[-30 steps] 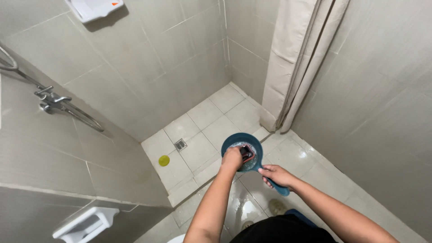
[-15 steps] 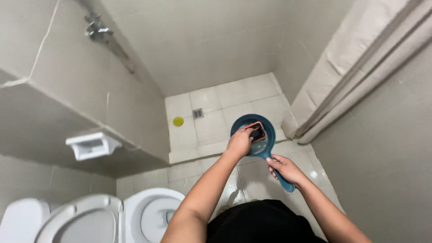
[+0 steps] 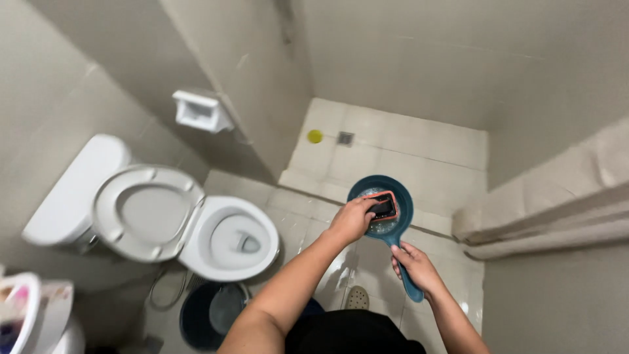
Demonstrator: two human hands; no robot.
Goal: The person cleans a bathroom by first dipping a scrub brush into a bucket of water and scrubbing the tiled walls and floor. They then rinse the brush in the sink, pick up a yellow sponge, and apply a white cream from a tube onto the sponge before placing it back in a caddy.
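My right hand (image 3: 415, 266) grips the handle of a teal water dipper (image 3: 400, 196) held level above the bathroom floor. The bowl holds some water. My left hand (image 3: 351, 219) reaches into the bowl and holds a small dark rectangular pad with an orange edge (image 3: 384, 207) against the water. To the left stands a white toilet (image 3: 223, 239) with its seat and lid (image 3: 145, 211) raised.
A dark blue bucket (image 3: 208, 316) sits on the floor beside the toilet. A white paper holder (image 3: 199, 111) hangs on the low wall. The shower floor has a drain (image 3: 345, 138) and a small yellow disc (image 3: 315, 136). A beige curtain (image 3: 544, 203) hangs on the right.
The view has swung left and down, bringing the toilet and the bucket into sight. Both hands keep the same hold on the dipper and the pad.
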